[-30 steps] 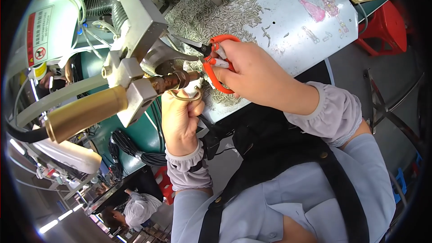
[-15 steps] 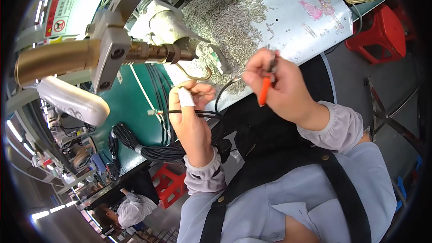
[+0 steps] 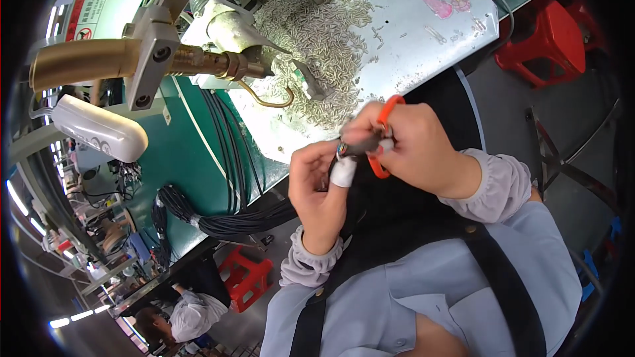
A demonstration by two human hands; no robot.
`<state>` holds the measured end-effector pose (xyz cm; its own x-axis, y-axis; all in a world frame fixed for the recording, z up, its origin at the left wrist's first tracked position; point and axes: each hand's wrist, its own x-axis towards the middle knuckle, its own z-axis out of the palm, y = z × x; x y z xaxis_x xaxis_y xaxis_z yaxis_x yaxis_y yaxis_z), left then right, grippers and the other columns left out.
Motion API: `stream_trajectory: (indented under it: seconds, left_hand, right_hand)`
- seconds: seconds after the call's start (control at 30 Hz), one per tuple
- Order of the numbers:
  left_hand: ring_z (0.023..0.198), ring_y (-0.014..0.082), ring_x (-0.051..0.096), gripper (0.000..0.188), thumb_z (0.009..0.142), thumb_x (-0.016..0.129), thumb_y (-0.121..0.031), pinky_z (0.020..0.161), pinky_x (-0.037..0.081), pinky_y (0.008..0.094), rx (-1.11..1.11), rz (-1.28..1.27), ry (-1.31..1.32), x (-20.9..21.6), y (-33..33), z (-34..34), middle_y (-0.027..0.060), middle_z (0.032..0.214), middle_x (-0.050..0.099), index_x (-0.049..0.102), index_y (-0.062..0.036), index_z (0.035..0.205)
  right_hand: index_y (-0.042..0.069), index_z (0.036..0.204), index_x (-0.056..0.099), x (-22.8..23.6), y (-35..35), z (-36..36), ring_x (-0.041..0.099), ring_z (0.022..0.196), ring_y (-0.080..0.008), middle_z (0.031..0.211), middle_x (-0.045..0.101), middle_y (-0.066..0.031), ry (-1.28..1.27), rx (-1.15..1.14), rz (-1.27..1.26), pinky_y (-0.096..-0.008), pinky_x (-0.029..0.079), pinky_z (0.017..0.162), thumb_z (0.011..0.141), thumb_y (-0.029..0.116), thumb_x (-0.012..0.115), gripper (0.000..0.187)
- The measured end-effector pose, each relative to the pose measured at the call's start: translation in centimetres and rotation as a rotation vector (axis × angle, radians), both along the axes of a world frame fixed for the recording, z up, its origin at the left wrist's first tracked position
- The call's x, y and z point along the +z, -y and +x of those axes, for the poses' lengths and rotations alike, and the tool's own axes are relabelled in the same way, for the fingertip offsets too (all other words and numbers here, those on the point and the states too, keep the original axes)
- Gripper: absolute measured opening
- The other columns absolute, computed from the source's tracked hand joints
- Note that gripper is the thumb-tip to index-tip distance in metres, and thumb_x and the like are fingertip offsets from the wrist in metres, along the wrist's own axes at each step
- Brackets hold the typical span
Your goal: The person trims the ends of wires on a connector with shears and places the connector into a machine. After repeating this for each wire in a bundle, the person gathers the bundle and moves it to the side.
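My left hand (image 3: pixel 316 192), with white tape round the thumb, pinches the end of a black cable, where thin coloured wires (image 3: pixel 342 150) show. Close against it on the right, my right hand (image 3: pixel 420 152) is closed round orange-handled pliers (image 3: pixel 391 107). Their dark jaws are blurred and meet the cable end at my left fingertips; whether they grip a wire I cannot tell. Most of the held cable is hidden by my left hand and lost against the black apron (image 3: pixel 370 218).
Small metal pieces (image 3: pixel 324 39) lie heaped on the pale work plate (image 3: pixel 423 46). A brass nozzle (image 3: pixel 211 63) and a white lamp (image 3: pixel 99 129) jut in at left. Coiled black cables (image 3: pixel 245 225) lie on the green table (image 3: pixel 192 165). Red stools (image 3: pixel 546 43) stand right; another person (image 3: pixel 192 314) sits lower left.
My hands have come together: the left moved right, the right slightly down and left. The pliers have turned, and their jaws now meet the cable end. The view has shifted slightly.
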<state>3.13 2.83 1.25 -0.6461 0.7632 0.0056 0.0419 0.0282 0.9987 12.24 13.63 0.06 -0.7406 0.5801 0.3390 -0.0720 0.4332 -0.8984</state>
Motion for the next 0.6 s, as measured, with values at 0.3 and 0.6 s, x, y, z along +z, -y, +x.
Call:
stream_trajectory:
  seconds: [0.3,0.6]
  left_hand:
    - [0.071,0.0106,0.051,0.023,0.072,0.059,0.006,0.064,0.041,0.0194,-0.147,0.057,0.131,-1.8,2.3,-1.7,0.0062,0.080,0.053,0.049,0.0015,0.092]
    - [0.069,0.0046,0.051,0.020,0.072,0.058,0.007,0.057,0.037,0.0147,-0.334,-0.081,0.975,-2.2,4.0,-3.9,0.0020,0.077,0.053,0.052,-0.0009,0.090]
  right_hand:
    - [0.002,0.071,0.054,-1.2,1.0,1.3,0.051,0.044,-0.0140,0.056,0.054,-0.0072,0.305,0.259,-0.791,-0.0242,0.037,0.039,0.078,0.014,0.059,0.015]
    - [0.013,0.075,0.057,-3.7,1.4,0.9,0.045,0.042,-0.0116,0.061,0.048,0.0020,0.051,0.197,0.454,-0.0239,0.032,0.037,0.074,0.021,0.059,0.008]
